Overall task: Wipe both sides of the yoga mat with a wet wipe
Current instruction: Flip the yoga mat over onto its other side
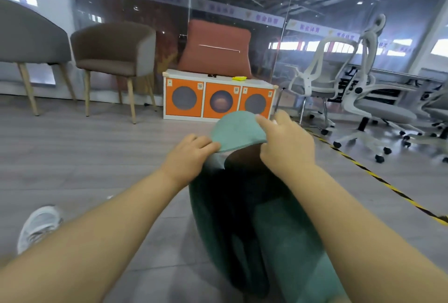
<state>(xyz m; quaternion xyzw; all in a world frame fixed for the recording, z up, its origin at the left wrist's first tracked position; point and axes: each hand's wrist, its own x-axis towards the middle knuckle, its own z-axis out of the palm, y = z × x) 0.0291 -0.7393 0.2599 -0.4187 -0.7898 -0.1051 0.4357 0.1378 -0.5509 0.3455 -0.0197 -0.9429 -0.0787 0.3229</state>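
Observation:
A green yoga mat (238, 130) runs along the wooden floor from the bottom of the view to its far end, which is lifted and curled over. My left hand (188, 157) pinches the left edge of that raised end. My right hand (286, 143) holds its right edge, forefinger stretched over the top; a small white bit, possibly the wipe, shows behind its fingers. The mat's underside in the fold lies in dark shadow.
An orange-and-white cabinet (219, 100) with a red cushion on top stands just beyond the mat. Brown chairs (114, 57) are at the left, white office chairs (363, 99) at the right. Yellow-black floor tape (378, 179) runs along the right. A white shoe (38, 227) is at lower left.

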